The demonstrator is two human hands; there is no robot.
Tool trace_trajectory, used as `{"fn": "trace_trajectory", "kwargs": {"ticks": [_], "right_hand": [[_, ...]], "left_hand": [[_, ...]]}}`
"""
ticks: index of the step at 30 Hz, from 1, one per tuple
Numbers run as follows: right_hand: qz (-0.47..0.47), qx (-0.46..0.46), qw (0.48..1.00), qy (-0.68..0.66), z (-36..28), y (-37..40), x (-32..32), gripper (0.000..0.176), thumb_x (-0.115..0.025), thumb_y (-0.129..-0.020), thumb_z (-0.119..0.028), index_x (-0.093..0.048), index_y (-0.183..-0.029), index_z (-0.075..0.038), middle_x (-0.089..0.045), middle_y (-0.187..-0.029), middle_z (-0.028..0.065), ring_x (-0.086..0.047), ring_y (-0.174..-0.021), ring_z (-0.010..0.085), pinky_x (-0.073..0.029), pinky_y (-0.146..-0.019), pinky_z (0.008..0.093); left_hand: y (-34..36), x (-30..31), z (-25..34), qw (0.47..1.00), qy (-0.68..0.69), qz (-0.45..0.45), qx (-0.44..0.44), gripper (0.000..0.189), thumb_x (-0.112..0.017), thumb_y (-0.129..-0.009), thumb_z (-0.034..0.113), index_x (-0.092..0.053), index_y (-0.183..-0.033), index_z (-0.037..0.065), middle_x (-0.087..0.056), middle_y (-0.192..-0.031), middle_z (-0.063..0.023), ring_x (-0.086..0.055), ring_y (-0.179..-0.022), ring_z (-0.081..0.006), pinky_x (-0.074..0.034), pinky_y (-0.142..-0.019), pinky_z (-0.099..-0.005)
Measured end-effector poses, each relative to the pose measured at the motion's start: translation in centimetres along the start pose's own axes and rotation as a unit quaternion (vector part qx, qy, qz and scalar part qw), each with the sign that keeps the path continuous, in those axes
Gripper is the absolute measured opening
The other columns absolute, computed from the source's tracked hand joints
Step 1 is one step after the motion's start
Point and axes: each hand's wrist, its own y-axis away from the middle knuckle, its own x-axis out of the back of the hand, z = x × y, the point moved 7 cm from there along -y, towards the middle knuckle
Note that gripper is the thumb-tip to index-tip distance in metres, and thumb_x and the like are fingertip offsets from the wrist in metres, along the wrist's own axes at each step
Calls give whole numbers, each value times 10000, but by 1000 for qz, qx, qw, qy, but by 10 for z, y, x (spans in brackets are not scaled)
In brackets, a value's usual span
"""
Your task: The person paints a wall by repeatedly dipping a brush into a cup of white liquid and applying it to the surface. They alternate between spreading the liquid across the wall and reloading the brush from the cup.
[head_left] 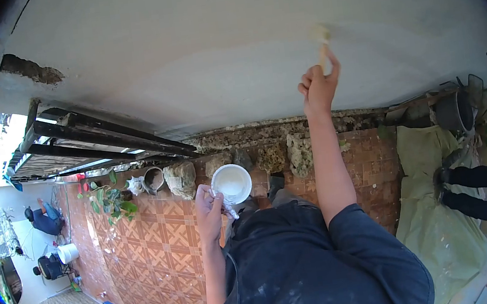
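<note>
My right hand (319, 89) is raised against the pale wall (192, 30), fingers closed round the handle of a paintbrush (323, 45). The bristle end is at the wall and slightly smeared by motion. Around it, a whiter area of the wall meets a duller one. Lower down, my left hand (207, 212) grips a small white tub (250, 183) by its side, near my waist. White paint (230, 181) lies inside the tub, whose opening faces up at me.
Rocks (181, 179) and potted plants (113, 203) line the wall's foot over patterned tiles (157, 241). A black metal rack (95, 133) juts out at left. Right, a person's legs (484, 183) stand by a green sheet (441, 225). Two people (45, 219) are far left, near a white bucket (68, 253).
</note>
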Motion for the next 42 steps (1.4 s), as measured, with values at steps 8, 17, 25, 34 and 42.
{"fn": "trace_trajectory", "kwargs": {"ticks": [8,17,25,34,42], "right_hand": [[-288,-181,940,16,17,19,-45,477,-411,-912,-7,-330,-1344,-193,-415,-674,-12,-326,-512,49,-295,-417,232],[56,-14,998,19,9,17,-27,474,-434,-922,-11,-408,-1361,-188,-368,-645,-35,-290,-498,54,-250,-410,208],[114,-1,993,-29,25,19,-26,575,-455,-901,-16,-283,-1402,-240,-400,-679,-25,-311,-517,63,-279,-422,217],[-277,-167,944,67,26,24,-63,571,-430,-915,-24,-240,-1415,-225,-394,-675,-20,-324,-529,57,-286,-429,220],[314,116,941,-60,-1,28,9,456,-461,-923,-49,-430,-1360,-177,-366,-639,-41,-323,-511,71,-309,-421,244]], "left_hand": [[-4,-10,-4,999,-13,-32,12,118,-518,-966,37,-410,-1003,66,-588,-695,-45,-563,-516,-78,-449,-422,-202],[-2,-8,6,1000,-14,-18,0,112,-508,-965,30,-406,-994,63,-583,-699,-50,-562,-507,-91,-450,-420,-207],[3,0,7,1000,3,-8,-5,119,-511,-969,41,-400,-1006,62,-590,-712,-61,-564,-507,-95,-451,-418,-214],[4,7,5,1000,10,3,8,128,-515,-969,45,-397,-1014,66,-586,-699,-57,-559,-502,-95,-447,-415,-210],[-2,-5,11,1000,-3,-14,-6,115,-518,-967,43,-409,-997,66,-566,-680,-35,-557,-520,-85,-453,-428,-209]]}}
